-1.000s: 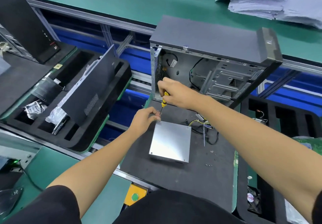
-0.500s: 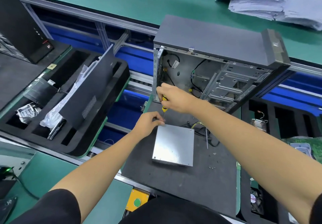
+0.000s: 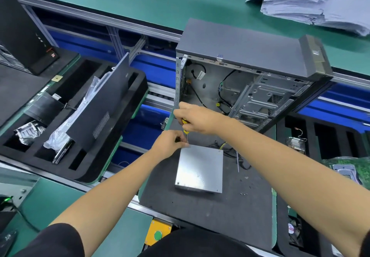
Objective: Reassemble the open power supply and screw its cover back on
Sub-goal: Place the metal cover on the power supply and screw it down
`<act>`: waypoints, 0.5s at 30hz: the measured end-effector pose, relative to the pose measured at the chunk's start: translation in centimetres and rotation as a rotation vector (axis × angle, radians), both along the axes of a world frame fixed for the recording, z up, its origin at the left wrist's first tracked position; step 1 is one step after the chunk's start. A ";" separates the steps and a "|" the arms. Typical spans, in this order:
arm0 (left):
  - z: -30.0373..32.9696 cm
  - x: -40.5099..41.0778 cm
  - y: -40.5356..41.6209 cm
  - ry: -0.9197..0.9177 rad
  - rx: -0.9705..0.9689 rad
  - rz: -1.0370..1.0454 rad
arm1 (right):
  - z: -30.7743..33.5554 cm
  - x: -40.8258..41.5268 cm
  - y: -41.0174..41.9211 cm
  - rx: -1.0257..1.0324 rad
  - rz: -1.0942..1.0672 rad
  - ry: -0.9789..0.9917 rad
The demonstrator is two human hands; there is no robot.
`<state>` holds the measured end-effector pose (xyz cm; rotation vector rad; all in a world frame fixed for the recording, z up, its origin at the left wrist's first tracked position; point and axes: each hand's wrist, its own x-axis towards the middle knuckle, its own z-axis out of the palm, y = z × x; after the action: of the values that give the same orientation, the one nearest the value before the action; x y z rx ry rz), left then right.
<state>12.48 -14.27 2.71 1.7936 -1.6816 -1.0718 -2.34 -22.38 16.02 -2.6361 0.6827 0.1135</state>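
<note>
Nearest, the power supply [image 3: 200, 169] lies flat on the dark mat [image 3: 200, 212], its plain metal cover [image 3: 202, 162] on top and facing up. The box runs slightly longer front to back than side to side, and its wires [image 3: 230, 150] trail off the far edge toward the right.

The move turns on the far left corner of the cover. The left hand [image 3: 170, 143] sits right at that corner, fingers pinched together around the tip of the screwdriver [image 3: 185, 128]; a screw may be in that pinch, but it is too small to tell. The right hand [image 3: 197, 119] is directly above and just beyond, wrapped around the yellow and black handle, so the tool stands nearly upright, its shaft pointing down into the corner. The driving force should therefore go straight down, with the left hand only steadying. The far right corner already seems to hold a screw; the near corners are unclear.

Two small loose screws [image 3: 243, 193] lie on the mat to the right of the box, well apart from both hands.

Beyond the hands stands an open computer case [image 3: 250, 56], side panel off. To the left, a foam tray [image 3: 120, 142] holds a leaning black panel [image 3: 104, 104]. Farthest back, a stack of papers [image 3: 312, 4] rests on the green bench [image 3: 140, 0].
</note>
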 end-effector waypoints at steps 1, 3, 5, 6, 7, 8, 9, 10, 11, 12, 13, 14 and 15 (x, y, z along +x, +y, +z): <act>-0.1 -0.1 0.2 0.004 -0.009 0.005 | 0.0 0.0 0.0 0.012 -0.013 -0.011; -0.1 -0.2 0.5 0.014 -0.026 0.018 | -0.1 -0.1 -0.3 0.038 -0.059 -0.036; -0.1 -0.2 0.6 0.037 -0.021 0.026 | -0.2 -0.5 -0.6 0.077 -0.114 -0.072; -0.1 -0.1 0.6 0.050 -0.010 0.025 | -0.2 -0.8 -0.7 0.094 -0.136 -0.091; -0.1 0.0 0.7 0.063 -0.001 0.021 | -0.2 -1.1 -0.8 0.107 -0.153 -0.109; 0.0 0.1 0.9 0.074 0.000 0.020 | -0.2 -1.4 -0.9 0.117 -0.165 -0.125; 0.0 0.2 1.0 0.076 -0.009 0.031 | -0.3 -1.7 -0.9 0.122 -0.176 -0.143; 0.0 0.3 1.1 0.065 -0.022 0.056 | -0.3 -2.0 -0.9 0.126 -0.190 -0.168; 0.1 0.3 1.3 0.046 -0.029 0.092 | -0.3 -2.2 -1.0 0.132 -0.211 -0.198; 0.1 0.4 1.4 0.034 -0.025 0.127 | -0.3 -2.4 -1.1 0.141 -0.237 -0.230; 0.1 0.3 1.4 0.033 -0.013 0.151 | -0.2 -2.5 -1.1 0.153 -0.263 -0.256; 0.2 0.3 1.5 0.041 0.000 0.165 | -0.1 -2.7 -1.2 0.165 -0.282 -0.275; 0.3 0.2 1.5 0.049 0.007 0.171 | -0.1 -2.9 -1.3 0.173 -0.291 -0.285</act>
<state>12.68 -12.75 2.97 1.8623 -1.4685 -1.0385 -5.25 -23.70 15.95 -2.2983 0.9001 -0.2696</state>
